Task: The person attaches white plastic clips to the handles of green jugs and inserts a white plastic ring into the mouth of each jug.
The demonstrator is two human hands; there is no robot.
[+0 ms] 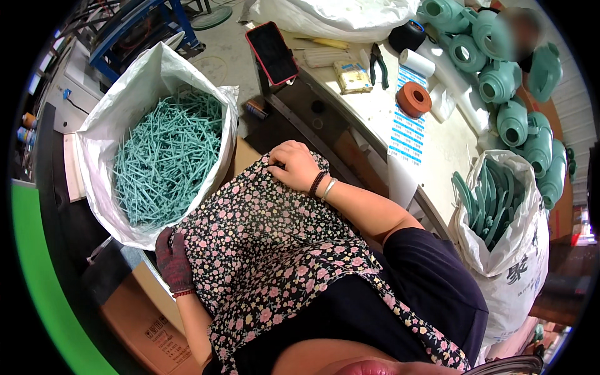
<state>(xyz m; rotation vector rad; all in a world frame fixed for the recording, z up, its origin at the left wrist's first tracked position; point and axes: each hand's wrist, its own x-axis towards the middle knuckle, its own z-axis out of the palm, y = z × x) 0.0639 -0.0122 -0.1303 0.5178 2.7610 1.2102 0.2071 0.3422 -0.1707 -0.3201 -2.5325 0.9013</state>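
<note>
My left hand (174,262), in a dark red and grey knit glove, rests against the left side of my floral apron (269,231). Its fingers are stretched out and no object shows in them. Just beyond those fingertips stands a white woven sack (100,169), its mouth wide, filled with thin teal plastic sticks (169,159). My bare right hand (297,165) lies on the apron over my knee, fingers loosely bent and apart, holding nothing. Two bracelets circle that wrist.
The worktable (369,115) on the right bears pliers (378,65), brown tape (414,100), and a label sheet (407,134). A red-cased phone (272,53) sits at its corner. Teal plastic jugs (500,81) pile up beyond. A sack (506,269) of curved teal pieces stands right; a cardboard box (147,328), lower left.
</note>
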